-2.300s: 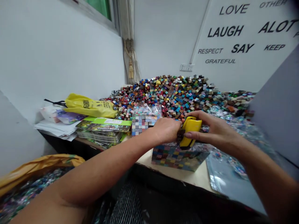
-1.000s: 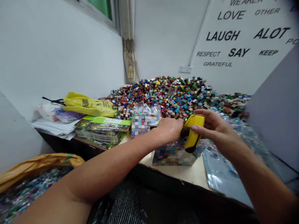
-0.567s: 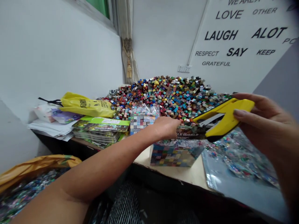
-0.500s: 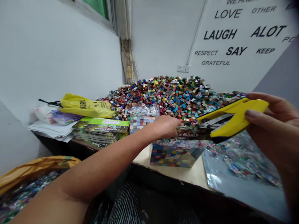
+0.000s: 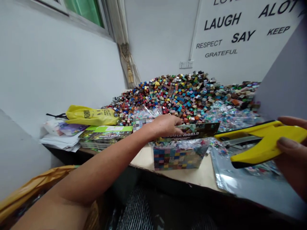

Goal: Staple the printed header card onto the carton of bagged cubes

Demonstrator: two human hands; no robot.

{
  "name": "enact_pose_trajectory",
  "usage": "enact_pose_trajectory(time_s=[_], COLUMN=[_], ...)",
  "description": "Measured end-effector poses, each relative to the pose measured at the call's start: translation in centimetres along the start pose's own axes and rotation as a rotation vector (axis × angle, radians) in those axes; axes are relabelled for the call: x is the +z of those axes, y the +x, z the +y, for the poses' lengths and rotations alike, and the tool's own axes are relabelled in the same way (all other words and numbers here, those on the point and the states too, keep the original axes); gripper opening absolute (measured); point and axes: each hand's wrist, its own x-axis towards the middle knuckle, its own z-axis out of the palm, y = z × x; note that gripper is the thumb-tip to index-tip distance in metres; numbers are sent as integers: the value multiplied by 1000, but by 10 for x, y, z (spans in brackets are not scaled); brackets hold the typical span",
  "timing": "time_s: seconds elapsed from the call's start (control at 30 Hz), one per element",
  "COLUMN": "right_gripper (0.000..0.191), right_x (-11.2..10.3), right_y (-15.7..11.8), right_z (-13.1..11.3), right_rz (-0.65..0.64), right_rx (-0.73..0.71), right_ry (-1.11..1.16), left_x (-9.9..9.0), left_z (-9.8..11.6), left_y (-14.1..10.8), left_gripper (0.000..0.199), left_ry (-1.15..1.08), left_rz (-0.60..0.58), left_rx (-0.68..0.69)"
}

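"Since the left hand (image 5: pixel 165 126) is out over the desk (image 5: pixel 187 180), what does it have hold of?"

"A long printed card (image 5: pixel 194 132) with 'Module World' across it. The grip is narrow, with the fingers closed over the card's left end. The card stands along the crinkled top of a clear plastic bag (image 5: pixel 176 145), which holds a box printed with coloured squares (image 5: pixel 177 158)."

"And the right hand (image 5: pixel 294 153)?"

"It's at the edge of the view, closed around a yellow stapler (image 5: pixel 266 142). The stapler's nose sits just beside the card's right end, and a thumb (image 5: pixel 284 143) lies along its side. Its two yellow arms are a narrow gap apart, with grey metal between them."

"What's below the stapler?"

"A shiny plastic sheet (image 5: pixel 227 179) at the right end of the desk, with glittery packets (image 5: pixel 230 115) farther back."

"And around the card?"

"Behind it rises a big heap of small multicoloured cubes (image 5: pixel 177 95). To the left are a stack of green Module World packs (image 5: pixel 105 135), a yellow plastic bag (image 5: pixel 91 116) and loose papers (image 5: pixel 61 142)."
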Motion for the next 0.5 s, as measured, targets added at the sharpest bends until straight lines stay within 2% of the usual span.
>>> enact_pose_trajectory(time_s=[0.07,0.13,0.2,0.27,0.4,0.5], right_gripper=[51,55,57,57,52,50], right_x=[8,22,39,56,79,85], right_y=[-6,-10,-11,-7,7,13], right_z=[-3,-8,-11,-12,-2,6], right_rz=[18,10,-57,-183,-436,-546], right_rx=[-37,-144,-270,-359,-354,-231], right_ry=[8,16,19,29,52,2], left_x=[2,7,13,18,24,26], left_z=[5,9,12,13,16,18], left_y=[-3,-6,-9,-10,-14,-20], left_gripper=[25,23,23,24,26,26], left_ry=[90,189,246,266,266,228], left_rz=[-9,12,58,97,135,164], left_rx=[-25,-38,-28,-24,-41,-53])
